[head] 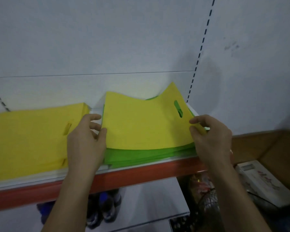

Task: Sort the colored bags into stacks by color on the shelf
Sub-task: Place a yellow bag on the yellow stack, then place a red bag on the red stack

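Note:
A single yellow bag (144, 121) with a slot handle lies bowed on top of a stack of green bags (140, 155) at the right of the shelf (137, 171). My left hand (87, 141) pinches the yellow bag's left edge between thumb and fingers. At the bag's right front corner, my right hand (211, 138) pinches it beside the handle slot. To the left of them lies a stack of yellow bags (28, 139), flat on the shelf, apart from both hands.
The shelf has a red front rail and a white back panel (107, 47) with a slotted upright (199, 52). An open cardboard box (264, 148) holding a white package stands at the right. Dark shoes (104, 206) and a netted bundle (206, 203) sit below.

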`<state>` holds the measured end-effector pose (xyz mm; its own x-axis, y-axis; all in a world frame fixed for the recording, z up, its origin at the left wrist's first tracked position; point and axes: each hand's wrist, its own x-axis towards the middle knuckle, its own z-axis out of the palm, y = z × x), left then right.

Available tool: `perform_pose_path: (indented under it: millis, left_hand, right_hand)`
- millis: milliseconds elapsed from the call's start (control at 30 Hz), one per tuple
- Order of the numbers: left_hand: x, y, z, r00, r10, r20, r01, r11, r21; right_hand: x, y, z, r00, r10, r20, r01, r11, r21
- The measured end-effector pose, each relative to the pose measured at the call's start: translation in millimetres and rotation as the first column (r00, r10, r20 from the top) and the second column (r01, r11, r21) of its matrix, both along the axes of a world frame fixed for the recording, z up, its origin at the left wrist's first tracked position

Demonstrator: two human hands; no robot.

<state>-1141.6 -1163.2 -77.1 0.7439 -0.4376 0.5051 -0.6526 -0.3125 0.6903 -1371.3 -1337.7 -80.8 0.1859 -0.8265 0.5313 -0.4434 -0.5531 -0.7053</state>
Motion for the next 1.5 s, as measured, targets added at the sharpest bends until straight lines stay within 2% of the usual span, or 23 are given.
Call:
perform_pose_path:
  millis: [100, 167, 267, 367, 633, 833, 967, 1067, 1167, 1367, 1500]
  left_hand:
    - [4.1, 18.7, 2.7, 1.0, 0.02, -0.006, -0.021, 0.999, -0.03]
    - [13.3, 37.4, 2.1, 0.998, 0.05, 0.046, -0.048, 0.999, -0.024]
    - [34.3, 71.9, 0.5, 0.985, 0.122, 0.119, -0.124, 0.992, 0.006]
    - [61.9, 109.3, 0.2, 0.971, 0.205, 0.12, -0.209, 0.978, 0.019]
    - [149.2, 208.2, 1.3, 0.938, 0.324, 0.122, -0.33, 0.943, 0.032]
    - [191.5, 244.3, -4.9, 0.967, 0.253, 0.027, -0.255, 0.957, 0.138]
    - [208.3, 257.8, -5.0, 0.983, 0.181, 0.016, -0.177, 0.935, 0.306]
    - [215.7, 266.0, -2.2, 0.988, 0.155, -0.001, -0.146, 0.935, 0.324]
    - [221.3, 273.3, -3.7, 0.994, 0.109, -0.007, -0.1, 0.936, 0.337]
    - [212.3, 291.8, 0.0, 0.988, 0.121, 0.101, -0.136, 0.978, 0.159]
    - [209.7, 329.5, -2.4, 0.974, 0.199, 0.109, -0.215, 0.962, 0.171]
  right_hand:
    - [8.9, 8.7, 0.4, 0.996, 0.066, 0.066, -0.067, 0.998, 0.005]
    - [20.5, 18.3, 1.9, 0.988, 0.113, 0.105, -0.117, 0.993, 0.033]
    - [46.7, 38.0, 5.2, 0.957, 0.227, 0.179, -0.242, 0.968, 0.062]
    - [83.2, 60.0, 9.6, 0.931, 0.309, 0.197, -0.329, 0.941, 0.079]
    - [185.5, 140.3, 13.7, 0.92, 0.373, 0.124, -0.387, 0.913, 0.127]
    - [223.7, 182.1, 8.8, 0.903, 0.43, 0.019, -0.426, 0.886, 0.183]
    - [234.8, 201.3, -0.2, 0.928, 0.356, -0.112, -0.338, 0.928, 0.155]
    - [239.6, 208.8, -3.5, 0.941, 0.255, -0.222, -0.225, 0.962, 0.152]
    - [243.4, 216.7, 1.9, 0.944, 0.212, -0.254, -0.196, 0.977, 0.087]
    - [271.7, 242.7, 12.5, 0.897, 0.37, -0.243, -0.385, 0.923, -0.017]
    - [302.6, 273.7, 10.5, 0.814, 0.543, -0.207, -0.548, 0.836, 0.036]
